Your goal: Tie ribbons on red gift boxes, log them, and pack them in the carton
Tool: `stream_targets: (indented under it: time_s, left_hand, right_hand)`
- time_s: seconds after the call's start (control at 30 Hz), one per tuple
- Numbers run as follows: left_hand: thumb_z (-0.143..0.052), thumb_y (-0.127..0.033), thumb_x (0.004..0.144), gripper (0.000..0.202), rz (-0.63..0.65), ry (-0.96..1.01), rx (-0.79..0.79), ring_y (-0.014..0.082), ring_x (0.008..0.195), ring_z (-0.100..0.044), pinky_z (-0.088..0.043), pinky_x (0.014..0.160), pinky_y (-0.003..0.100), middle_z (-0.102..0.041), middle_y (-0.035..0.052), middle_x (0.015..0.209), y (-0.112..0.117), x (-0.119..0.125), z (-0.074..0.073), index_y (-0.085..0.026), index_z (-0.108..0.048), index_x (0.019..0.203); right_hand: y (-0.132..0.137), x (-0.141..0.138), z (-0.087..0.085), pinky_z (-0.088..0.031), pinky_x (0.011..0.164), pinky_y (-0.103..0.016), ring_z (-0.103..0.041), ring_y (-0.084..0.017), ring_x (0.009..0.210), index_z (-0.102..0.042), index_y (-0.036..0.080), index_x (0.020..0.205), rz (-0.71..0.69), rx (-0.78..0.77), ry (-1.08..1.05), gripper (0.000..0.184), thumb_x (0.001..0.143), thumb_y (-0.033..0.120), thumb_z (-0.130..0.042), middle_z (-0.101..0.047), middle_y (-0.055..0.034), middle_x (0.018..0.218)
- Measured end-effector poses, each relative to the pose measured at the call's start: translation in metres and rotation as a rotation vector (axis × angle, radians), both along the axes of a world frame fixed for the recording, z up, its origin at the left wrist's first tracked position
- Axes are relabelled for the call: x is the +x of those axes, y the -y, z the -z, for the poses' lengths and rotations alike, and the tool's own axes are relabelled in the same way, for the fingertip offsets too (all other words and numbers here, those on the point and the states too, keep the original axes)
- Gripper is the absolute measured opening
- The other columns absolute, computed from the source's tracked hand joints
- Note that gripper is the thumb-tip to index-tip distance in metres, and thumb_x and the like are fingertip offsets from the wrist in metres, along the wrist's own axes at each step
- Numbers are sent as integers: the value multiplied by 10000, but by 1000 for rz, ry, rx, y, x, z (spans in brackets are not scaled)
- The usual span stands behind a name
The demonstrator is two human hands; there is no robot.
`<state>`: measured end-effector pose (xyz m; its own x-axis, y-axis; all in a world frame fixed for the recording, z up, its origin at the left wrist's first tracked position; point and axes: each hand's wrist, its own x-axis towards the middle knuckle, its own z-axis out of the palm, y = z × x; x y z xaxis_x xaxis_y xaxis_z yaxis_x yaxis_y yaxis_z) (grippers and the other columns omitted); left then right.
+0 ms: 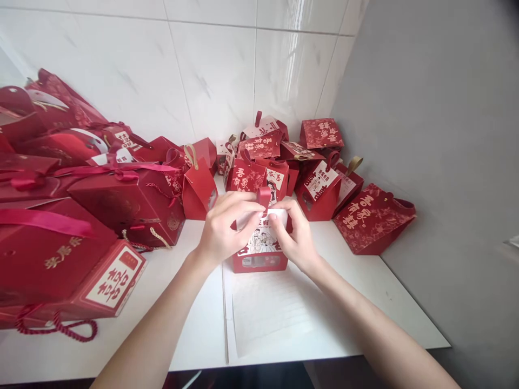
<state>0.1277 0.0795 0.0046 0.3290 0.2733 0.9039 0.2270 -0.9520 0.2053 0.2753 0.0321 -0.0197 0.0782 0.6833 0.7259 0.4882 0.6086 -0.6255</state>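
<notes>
A small red and white gift box (259, 243) stands upright on the white table in front of me, with a printed couple on its face and a clear window low down. A red ribbon loop (264, 198) rises from its top. My left hand (231, 221) pinches the top edge by the ribbon from the left, thumb and fingers closed together. From the right, my right hand (294, 232) grips the same top edge, thumb on the front face and fingers behind. Part of the box's top is hidden by my fingers.
Several red gift boxes (320, 186) stand against the tiled wall (219, 70) behind. Larger red boxes with rope handles (101, 200) are piled at the left. One box (371, 219) leans near the grey wall (458, 162). White paper (279, 313) lies toward the table's front edge.
</notes>
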Motion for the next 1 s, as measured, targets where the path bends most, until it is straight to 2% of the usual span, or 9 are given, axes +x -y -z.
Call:
stream_targets:
  time_s: [0.2, 0.47, 0.7, 1.0]
  left_hand:
    - [-546, -81, 779, 198, 27, 38, -77, 126, 844, -611, -520, 745, 254, -644, 36, 921, 6, 4, 0, -164, -650, 926]
    - [-540, -89, 771, 218, 34, 59, -83, 150, 875, -613, -527, 771, 290, -648, 45, 938, 8, 5, 3, -166, -641, 949]
    - [-534, -68, 760, 238, 38, 56, -29, 144, 867, -612, -531, 758, 276, -644, 57, 949, 11, 7, 4, -152, -632, 960]
    - [-513, -55, 780, 267, 46, 69, -50, 143, 906, -615, -536, 767, 267, -644, 57, 1003, 12, 8, 7, -158, -625, 999]
  right_hand:
    - [4, -3, -3, -397, 634, -240, -484, -120, 688, -478, 216, 860, -15, -2, -17, 35, 892, 225, -488, -509, 23, 787]
    - [5, -5, -3, -402, 647, -259, -497, -131, 706, -492, 208, 829, 23, 6, -37, 54, 881, 220, -499, -517, 12, 781]
    - [9, -3, -7, -421, 644, -284, -510, -151, 724, -541, 200, 859, 99, 165, 85, 45, 861, 176, -504, -526, -16, 790]
    - [10, -5, -8, -413, 629, -278, -496, -146, 692, -540, 208, 800, 92, 68, 31, 92, 870, 194, -481, -510, -4, 746]
